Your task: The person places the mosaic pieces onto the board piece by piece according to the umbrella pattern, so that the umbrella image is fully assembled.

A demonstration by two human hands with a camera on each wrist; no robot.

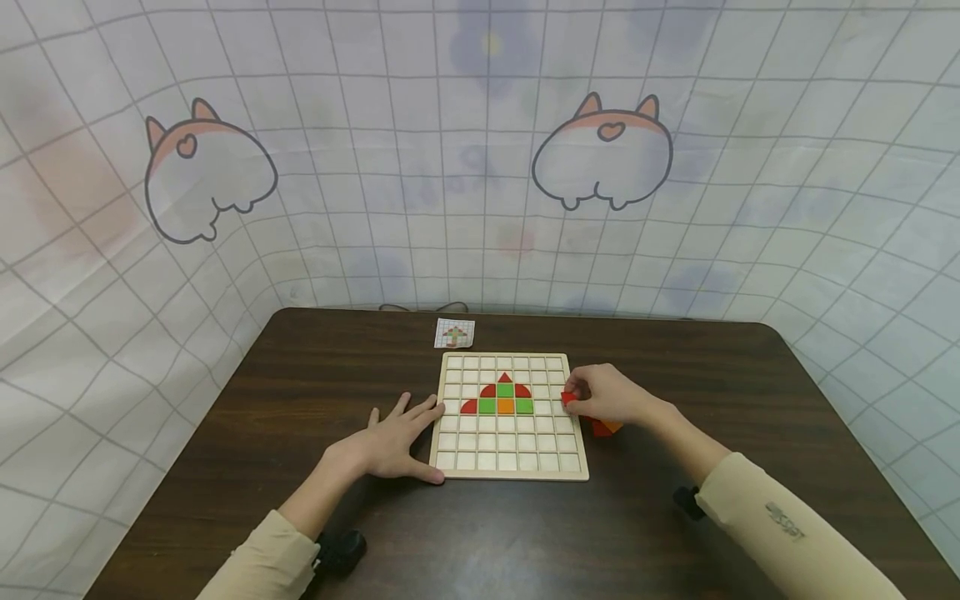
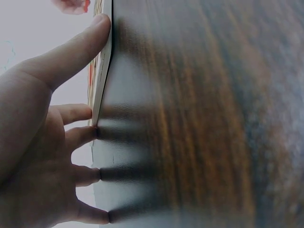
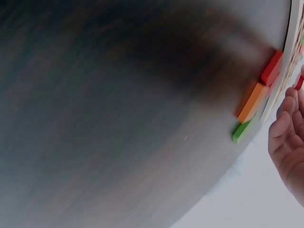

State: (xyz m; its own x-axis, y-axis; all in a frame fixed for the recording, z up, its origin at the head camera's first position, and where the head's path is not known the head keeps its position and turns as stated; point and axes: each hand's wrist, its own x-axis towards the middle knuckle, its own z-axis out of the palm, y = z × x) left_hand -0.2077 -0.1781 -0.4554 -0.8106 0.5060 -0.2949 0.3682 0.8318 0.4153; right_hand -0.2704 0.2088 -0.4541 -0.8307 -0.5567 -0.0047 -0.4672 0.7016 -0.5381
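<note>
A square wooden grid board (image 1: 507, 442) lies on the table, with red, green and one orange piece (image 1: 506, 406) set in a stepped shape at its middle. At the board's left edge, my left hand (image 1: 392, 442) is spread, thumb and fingertips touching the rim. In the left wrist view, the thumb (image 2: 78, 50) lies along that edge. Over the right side of the board, my right hand (image 1: 613, 395) pinches a small red block (image 1: 568, 399). The same red block (image 3: 299, 82) shows between fingertips at the right edge of the right wrist view.
Close to the board's right edge sit loose red (image 3: 272, 67), orange (image 3: 252, 102) and green (image 3: 243, 130) blocks, partly hidden by the right hand in the head view. A small pattern card (image 1: 454, 333) lies behind the board. A patterned cloth (image 1: 480, 167) hangs behind the table.
</note>
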